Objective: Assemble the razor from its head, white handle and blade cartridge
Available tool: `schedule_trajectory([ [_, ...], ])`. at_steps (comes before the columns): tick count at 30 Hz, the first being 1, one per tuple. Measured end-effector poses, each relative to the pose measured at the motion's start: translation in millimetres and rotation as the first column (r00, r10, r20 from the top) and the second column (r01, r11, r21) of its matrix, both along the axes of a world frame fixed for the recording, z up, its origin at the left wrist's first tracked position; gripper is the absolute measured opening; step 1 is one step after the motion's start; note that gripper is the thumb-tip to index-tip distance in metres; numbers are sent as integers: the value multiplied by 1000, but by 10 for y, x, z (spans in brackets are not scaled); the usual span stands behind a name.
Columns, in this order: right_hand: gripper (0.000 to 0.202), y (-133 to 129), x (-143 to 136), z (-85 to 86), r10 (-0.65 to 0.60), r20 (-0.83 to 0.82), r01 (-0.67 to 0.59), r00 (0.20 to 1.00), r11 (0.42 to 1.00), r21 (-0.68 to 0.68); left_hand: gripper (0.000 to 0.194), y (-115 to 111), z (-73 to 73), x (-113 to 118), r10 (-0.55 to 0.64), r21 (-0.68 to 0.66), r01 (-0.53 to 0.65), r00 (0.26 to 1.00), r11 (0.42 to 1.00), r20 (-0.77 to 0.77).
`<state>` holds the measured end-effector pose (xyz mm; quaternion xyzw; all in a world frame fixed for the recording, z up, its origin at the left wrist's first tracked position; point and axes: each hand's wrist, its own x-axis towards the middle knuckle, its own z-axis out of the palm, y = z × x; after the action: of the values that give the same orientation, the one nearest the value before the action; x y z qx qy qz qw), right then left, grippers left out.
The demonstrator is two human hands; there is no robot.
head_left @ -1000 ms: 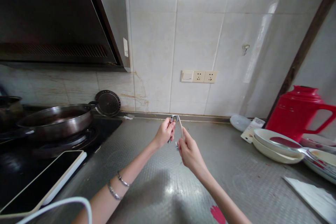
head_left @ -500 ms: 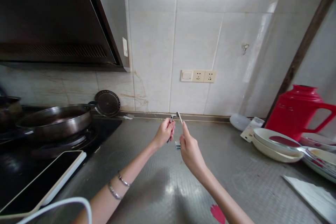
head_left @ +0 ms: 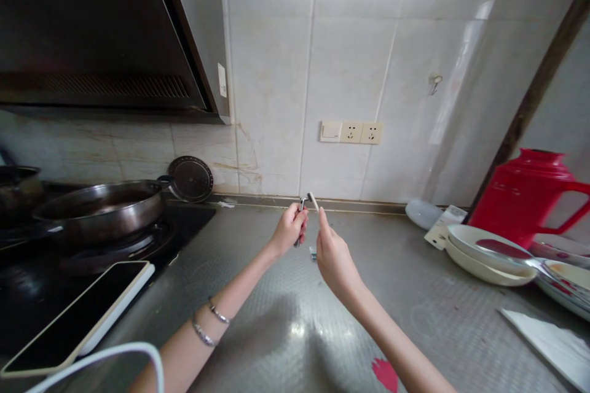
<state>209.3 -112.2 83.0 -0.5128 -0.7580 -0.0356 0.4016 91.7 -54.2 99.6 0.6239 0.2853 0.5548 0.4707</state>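
Observation:
In the middle of the view my left hand is closed around a small metal razor, its head up and its handle end showing below the fist. My right hand grips a toothbrush with a pale handle and dark bristles, index finger stretched along it. The bristles are at the razor's head; whether they touch is too small to tell. Beneath the hands, a small packet lies on the metal counter, partly hidden by my right hand.
On the left stand a steel pan on the black stove and a phone with a white cable. On the right are a red thermos jug, stacked dishes and a white sheet. Wall sockets sit behind.
The toothbrush head has moved slightly left and down onto or beside the razor's head, and the brush leans more. My left hand keeps its hold. The view has shifted slightly.

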Motion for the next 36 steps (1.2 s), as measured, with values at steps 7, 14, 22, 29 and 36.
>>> schedule_trajectory([
  [7,67,2,-11,31,11,33,-9,999,999,-52,27,11,-19,-10,35,11,-34,998,999,-50],
  [14,59,-89,-85,154,160,-26,-161,987,986,-50,26,64,-27,-17,29,-27,-29,999,999,-18],
  [22,46,408,363,765,213,-430,-221,877,975,32,34,85,-44,-77,-12,-86,2,993,996,-120],
  [29,51,656,627,727,278,-543,-385,793,918,-93,31,111,-27,-138,-83,-54,78,991,996,-101],
  [36,54,724,921,699,97,-385,-180,918,966,-185,28,150,-33,-167,-92,-52,87,991,995,-93],
])
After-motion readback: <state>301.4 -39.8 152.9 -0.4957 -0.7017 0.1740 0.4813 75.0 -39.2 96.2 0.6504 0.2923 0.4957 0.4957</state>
